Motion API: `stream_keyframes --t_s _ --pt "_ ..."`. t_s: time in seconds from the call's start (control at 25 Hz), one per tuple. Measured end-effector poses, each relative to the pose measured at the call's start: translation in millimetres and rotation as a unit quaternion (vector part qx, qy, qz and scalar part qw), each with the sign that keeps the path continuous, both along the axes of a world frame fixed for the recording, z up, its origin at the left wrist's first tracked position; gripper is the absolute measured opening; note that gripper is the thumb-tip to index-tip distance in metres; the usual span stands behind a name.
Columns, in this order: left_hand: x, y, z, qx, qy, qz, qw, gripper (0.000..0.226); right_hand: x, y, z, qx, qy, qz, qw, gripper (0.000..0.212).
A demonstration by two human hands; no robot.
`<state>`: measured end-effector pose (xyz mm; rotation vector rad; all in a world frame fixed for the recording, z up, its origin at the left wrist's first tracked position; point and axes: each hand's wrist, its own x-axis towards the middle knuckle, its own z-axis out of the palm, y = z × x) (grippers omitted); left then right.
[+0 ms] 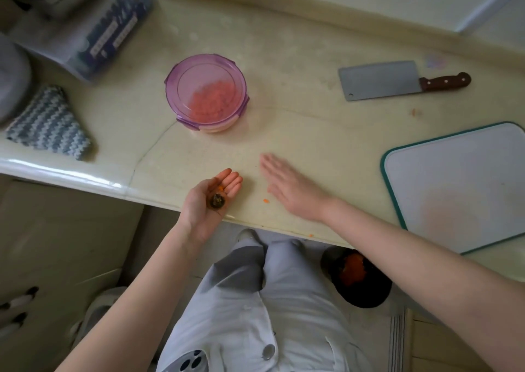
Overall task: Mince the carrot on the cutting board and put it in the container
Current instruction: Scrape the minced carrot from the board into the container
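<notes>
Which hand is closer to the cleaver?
Right. The right hand, palm down over the counter, is left of the cleaver and nearer you. The left hand is farther left at the counter's edge, with a carrot end on its palm.

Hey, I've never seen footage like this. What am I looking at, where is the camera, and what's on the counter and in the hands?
There is no machine here: these are a person's two bare hands, filmed by one wide-angle camera worn on the head, looking forward and down. On the pale counter lie a purple-lidded container with minced carrot inside, a cleaver, a white cutting board, a striped knitted cloth and a loose carrot bit. The left hand is palm up, carrying a carrot stub and a few orange crumbs. The right hand is flat with straight fingers, low over the counter, holding nothing.
</notes>
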<state>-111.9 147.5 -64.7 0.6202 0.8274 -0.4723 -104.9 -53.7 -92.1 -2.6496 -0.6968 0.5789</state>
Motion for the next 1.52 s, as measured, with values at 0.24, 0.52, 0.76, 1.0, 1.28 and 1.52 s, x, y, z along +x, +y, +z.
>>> stream_keyframes --t_s 0.24,0.52,0.76,1.0,1.28,1.52 --pt "-15 -5 -1 -0.021 -0.005 -0.05 0.998 0.031 -8 -13 13 0.082 0.019 0.026 0.996 0.049" --pt "-34 -14 3 -0.026 0.008 -0.13 0.991 0.033 0 -1 -2 -0.017 0.012 0.016 1.0 0.054" --pt "-60 -7 -3 -0.038 0.054 -0.258 0.964 0.035 -18 -16 4 0.069 0.032 0.09 0.993 0.049" --pt "-82 -9 -29 -0.063 0.11 -0.28 0.952 0.04 6 7 -6 0.022 0.019 0.063 0.998 0.052" --pt "-78 -24 -49 -0.122 0.116 -0.227 0.959 0.045 -30 -25 -6 0.063 -0.006 0.194 0.979 0.058" --pt "-71 -26 -54 -0.137 0.119 -0.259 0.949 0.047 8 3 -3 0.036 0.031 -0.039 0.998 0.053"
